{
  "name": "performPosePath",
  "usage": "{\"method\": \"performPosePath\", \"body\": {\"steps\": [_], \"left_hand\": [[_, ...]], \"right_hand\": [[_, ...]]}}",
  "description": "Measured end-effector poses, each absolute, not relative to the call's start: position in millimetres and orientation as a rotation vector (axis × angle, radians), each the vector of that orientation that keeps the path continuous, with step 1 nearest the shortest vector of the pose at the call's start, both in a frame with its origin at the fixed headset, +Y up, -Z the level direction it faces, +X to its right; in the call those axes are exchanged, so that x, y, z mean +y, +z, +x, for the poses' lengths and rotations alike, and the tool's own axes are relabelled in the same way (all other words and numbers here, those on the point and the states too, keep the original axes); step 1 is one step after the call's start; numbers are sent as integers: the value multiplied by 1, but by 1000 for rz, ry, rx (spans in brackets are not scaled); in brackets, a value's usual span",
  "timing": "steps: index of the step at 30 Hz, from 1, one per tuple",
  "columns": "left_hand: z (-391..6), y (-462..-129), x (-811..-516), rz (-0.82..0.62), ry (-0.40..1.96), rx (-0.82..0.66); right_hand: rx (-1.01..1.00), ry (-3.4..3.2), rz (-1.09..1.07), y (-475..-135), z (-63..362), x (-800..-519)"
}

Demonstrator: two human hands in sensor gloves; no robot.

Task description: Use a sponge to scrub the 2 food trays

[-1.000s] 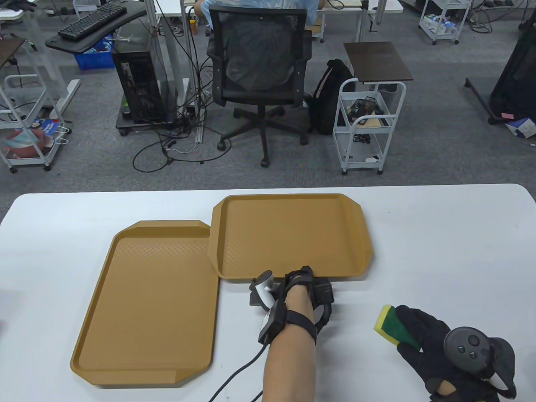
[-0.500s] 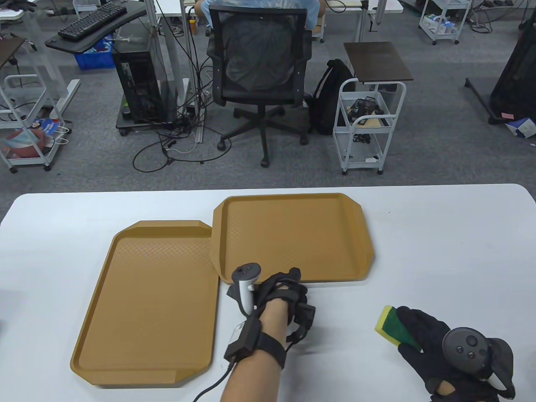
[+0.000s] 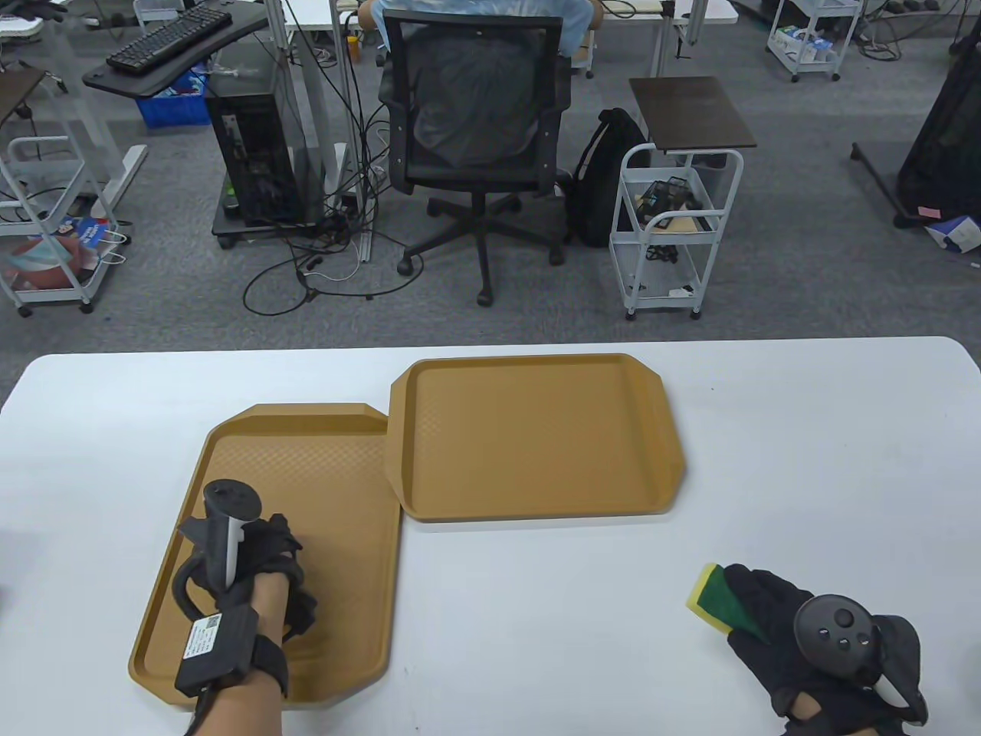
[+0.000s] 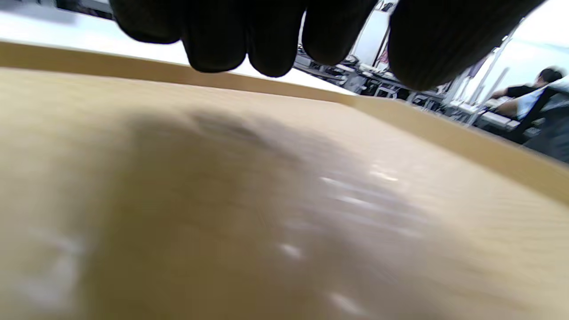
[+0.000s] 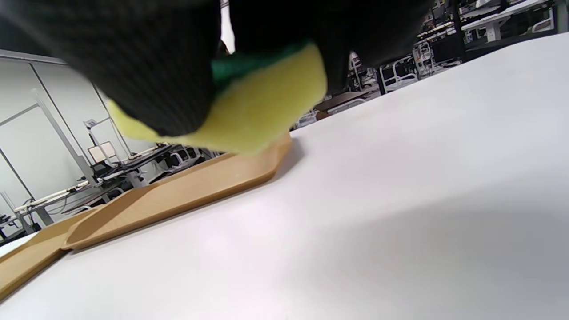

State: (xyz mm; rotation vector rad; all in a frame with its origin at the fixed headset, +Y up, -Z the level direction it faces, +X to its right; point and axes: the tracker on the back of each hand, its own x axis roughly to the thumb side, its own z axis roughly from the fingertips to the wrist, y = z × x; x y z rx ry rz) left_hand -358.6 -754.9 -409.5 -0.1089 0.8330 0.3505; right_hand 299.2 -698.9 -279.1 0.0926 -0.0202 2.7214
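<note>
Two tan food trays lie side by side on the white table, the left tray (image 3: 322, 491) lengthwise and nearer, the right tray (image 3: 536, 437) crosswise and farther. My left hand (image 3: 272, 556) hovers over the near half of the left tray, fingers (image 4: 266, 40) loosely curled just above its textured floor (image 4: 311, 200) and holding nothing. My right hand (image 3: 766, 621) rests at the table's near right and grips a yellow-and-green sponge (image 3: 720, 594), green side up. In the right wrist view the sponge (image 5: 266, 106) sits just above the table, with the right tray (image 5: 200, 182) beyond it.
Bare white table (image 3: 575, 598) stretches between the trays and my right hand. Beyond the far edge stand an office chair (image 3: 475, 115) with a person seated at a desk behind it, a white trolley (image 3: 674, 230) and a computer tower (image 3: 257, 146).
My left hand has left the right tray's near edge and swung left and nearer, ending over the left tray. The right hand with the sponge has barely moved.
</note>
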Motion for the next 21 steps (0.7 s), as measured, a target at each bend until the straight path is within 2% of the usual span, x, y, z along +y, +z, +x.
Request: {"method": "performPosePath", "body": {"steps": [5, 9, 14, 21], "left_hand": [[-389, -414, -773, -213, 264, 913], [-393, -425, -770, -176, 93, 909], [-409, -429, -771, -154, 105, 951], [-420, -437, -770, -191, -24, 983]], "right_hand": [[9, 2768, 75, -282, 293, -706], [17, 2787, 65, -282, 291, -709], [24, 2796, 51, -283, 293, -709], [68, 2810, 35, -286, 294, -716]]}}
